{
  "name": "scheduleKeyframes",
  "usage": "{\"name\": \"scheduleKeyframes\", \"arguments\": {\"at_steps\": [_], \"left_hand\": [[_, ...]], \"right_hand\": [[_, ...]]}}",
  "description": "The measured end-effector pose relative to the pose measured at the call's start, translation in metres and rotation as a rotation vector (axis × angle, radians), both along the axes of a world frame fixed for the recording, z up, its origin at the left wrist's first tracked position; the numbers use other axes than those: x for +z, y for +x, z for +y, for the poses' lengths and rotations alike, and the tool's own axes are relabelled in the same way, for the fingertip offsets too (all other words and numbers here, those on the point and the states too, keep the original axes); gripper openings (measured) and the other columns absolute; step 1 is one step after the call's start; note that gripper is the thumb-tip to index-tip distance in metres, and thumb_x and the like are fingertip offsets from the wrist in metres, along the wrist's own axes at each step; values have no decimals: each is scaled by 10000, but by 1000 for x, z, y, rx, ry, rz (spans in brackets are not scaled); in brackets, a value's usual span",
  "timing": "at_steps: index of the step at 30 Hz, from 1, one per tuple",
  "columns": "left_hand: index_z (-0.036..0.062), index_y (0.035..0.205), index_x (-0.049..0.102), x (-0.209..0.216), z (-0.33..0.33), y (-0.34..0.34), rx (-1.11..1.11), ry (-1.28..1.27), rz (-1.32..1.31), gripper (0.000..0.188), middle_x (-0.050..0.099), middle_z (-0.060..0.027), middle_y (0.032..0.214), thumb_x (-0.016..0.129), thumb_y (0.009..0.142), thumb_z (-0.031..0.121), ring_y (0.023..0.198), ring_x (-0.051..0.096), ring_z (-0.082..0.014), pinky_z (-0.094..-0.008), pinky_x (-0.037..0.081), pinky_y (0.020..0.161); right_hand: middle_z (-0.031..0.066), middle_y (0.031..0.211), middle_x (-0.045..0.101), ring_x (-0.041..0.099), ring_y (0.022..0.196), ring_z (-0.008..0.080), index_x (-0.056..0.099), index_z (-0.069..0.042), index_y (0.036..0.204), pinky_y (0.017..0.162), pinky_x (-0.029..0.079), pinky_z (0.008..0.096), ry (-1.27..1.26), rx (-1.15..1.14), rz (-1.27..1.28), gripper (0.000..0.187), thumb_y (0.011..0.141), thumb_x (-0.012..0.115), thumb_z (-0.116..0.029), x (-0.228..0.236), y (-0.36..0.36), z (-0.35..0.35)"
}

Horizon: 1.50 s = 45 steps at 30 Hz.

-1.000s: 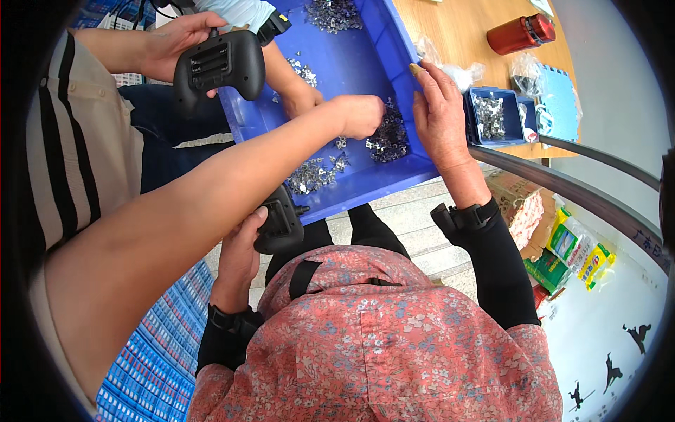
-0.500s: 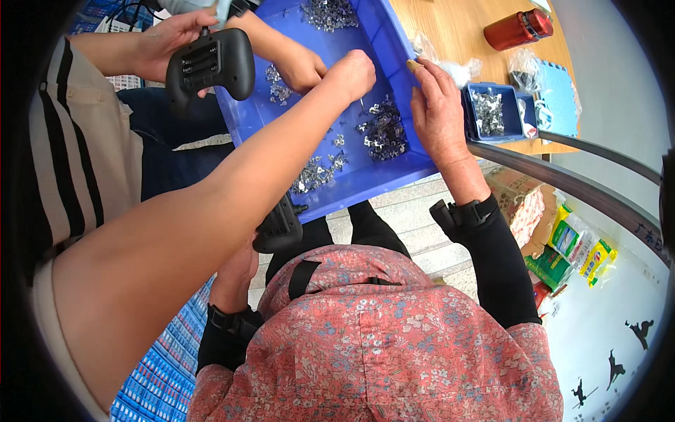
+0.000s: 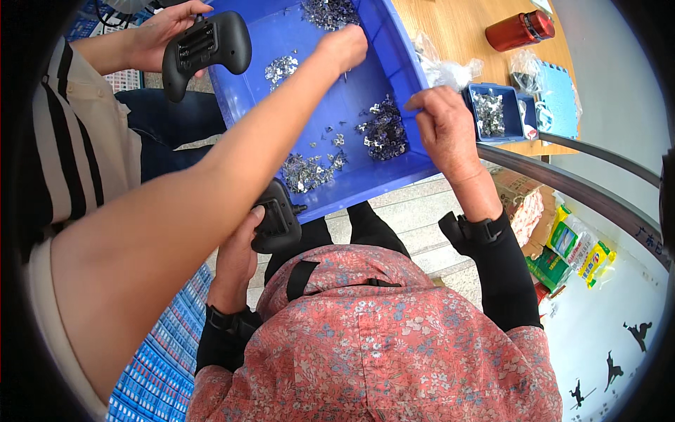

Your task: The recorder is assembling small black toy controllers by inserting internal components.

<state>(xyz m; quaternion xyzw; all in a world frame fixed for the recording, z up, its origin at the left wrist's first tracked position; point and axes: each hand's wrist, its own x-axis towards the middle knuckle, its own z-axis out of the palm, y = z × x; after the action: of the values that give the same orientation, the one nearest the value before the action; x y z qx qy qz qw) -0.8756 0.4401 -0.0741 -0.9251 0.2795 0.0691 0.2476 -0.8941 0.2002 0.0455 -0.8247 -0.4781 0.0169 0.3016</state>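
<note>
My left hand (image 3: 239, 250) grips a black game controller (image 3: 279, 219) by its edge, below the near left corner of a blue plastic tray (image 3: 337, 190). My right hand (image 3: 448, 130) is at the tray's right wall, fingers loosely bent and apart, with nothing visible in them. Small metal clips lie in the tray in several heaps, one dark heap (image 3: 384, 130) near the right wall. A co-worker's arm crosses over from the left, and that hand (image 3: 343, 49) is closed above the tray's far part. The co-worker's other hand (image 3: 151, 42) holds a second black controller (image 3: 205, 53), its battery slots showing.
On the wooden table (image 3: 450, 24) at the right are a red flask (image 3: 519, 30), plastic bags and a small blue bin (image 3: 490, 112) of clips. A metal rail (image 3: 583, 179) runs below it. Cartons and packages (image 3: 573, 246) lie at the right, blue crates (image 3: 158, 359) at lower left.
My right hand has drawn back toward me, its fingers more bent. The co-worker's crossing hand moved farther up the tray. Another hand that was over the tray's left part is gone.
</note>
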Motion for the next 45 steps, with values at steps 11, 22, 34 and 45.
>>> {"name": "scheduleKeyframes", "arguments": {"at_steps": [11,22,34,45], "left_hand": [[160,829,786,14,16,1,83,-120,-103,189,747,-7,869,599,848,173,839,712,-186,-346,545,686],[199,799,779,24,-15,-22,-40,-61,-27,167,745,32,856,617,837,214,806,707,-162,-323,519,637],[180,906,738,26,-37,-101,-435,464,34,154,719,47,922,587,894,206,887,676,-127,-315,462,689],[6,1258,572,122,-56,-351,-1834,2605,-77,320,669,-86,1150,533,966,131,1037,658,-167,-341,521,940]], "right_hand": [[124,1366,574,533,1275,295,633,-50,1252,1055,424,441,-720,483,-31,387,882,520,-63,-65,-25,35],[149,1476,477,440,1383,298,562,-47,1343,1138,345,491,-1245,590,88,440,912,487,-88,-39,-32,61],[191,1573,329,374,1427,345,349,-67,1520,1177,293,480,-928,728,409,583,945,443,-97,-71,-68,71],[175,1547,387,369,1439,295,469,-14,1428,1191,252,492,-1182,628,81,496,945,438,-123,-48,-45,65]]}}
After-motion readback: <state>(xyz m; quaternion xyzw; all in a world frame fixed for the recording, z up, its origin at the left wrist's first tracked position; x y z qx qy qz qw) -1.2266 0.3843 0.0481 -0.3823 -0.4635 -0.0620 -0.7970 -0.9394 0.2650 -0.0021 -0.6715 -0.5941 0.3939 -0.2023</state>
